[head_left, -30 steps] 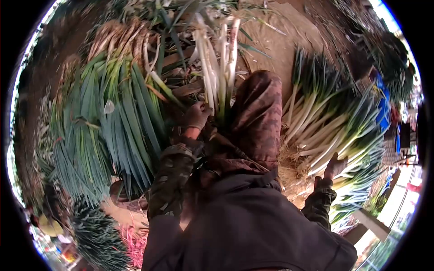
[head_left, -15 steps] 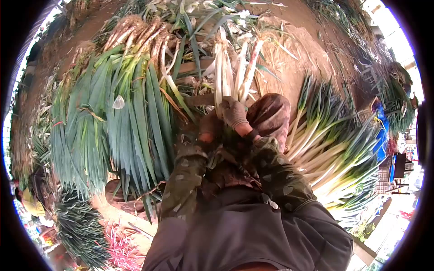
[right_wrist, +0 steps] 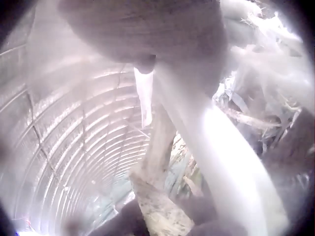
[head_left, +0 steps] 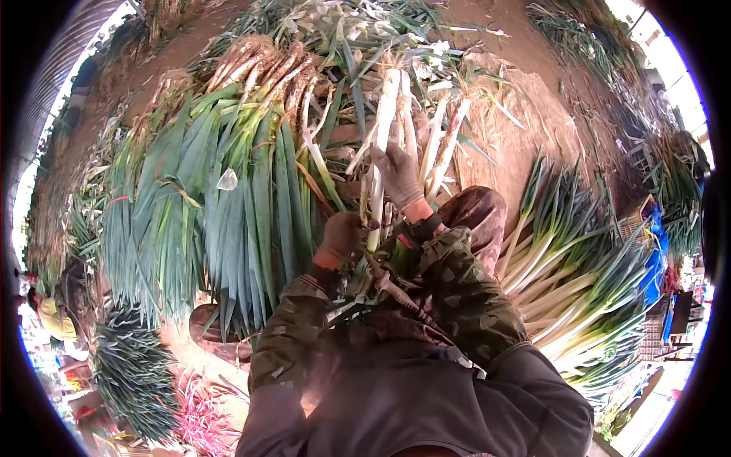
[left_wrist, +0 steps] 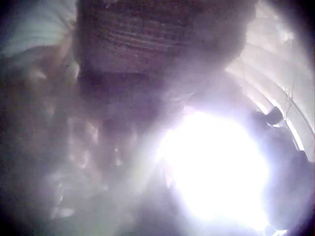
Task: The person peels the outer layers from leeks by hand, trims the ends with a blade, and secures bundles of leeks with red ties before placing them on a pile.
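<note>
In the head view my gloved left hand (head_left: pixel 340 236) grips the lower part of a leek (head_left: pixel 387 107), whose white shaft stands up with roots at the far end. My gloved right hand (head_left: pixel 397 175) is higher on the same leek, fingers curled at the shaft. The right wrist view shows the pale shaft (right_wrist: pixel 236 167) running down from under that hand, with a thin whitish strip of leaf (right_wrist: pixel 144 98) hanging at the thumb. Beside it lie more white leeks (head_left: pixel 448 145). Glare hides most of the left wrist view, where the glove cuff (left_wrist: pixel 157 39) shows.
A large pile of leeks with green leaves (head_left: pixel 221 183) lies on my left. On my right is a pile of cleaned leeks (head_left: pixel 567 266). Leaf scraps (head_left: pixel 320 30) litter the ground ahead. My camouflage-clad knee (head_left: pixel 480 217) stands near the right hand. Pink ties (head_left: pixel 202 407) lie behind left.
The right hand has come from the right-hand pile to the leeks in front of me, then up along a shaft. One leek now stands apart from the others, between both hands.
</note>
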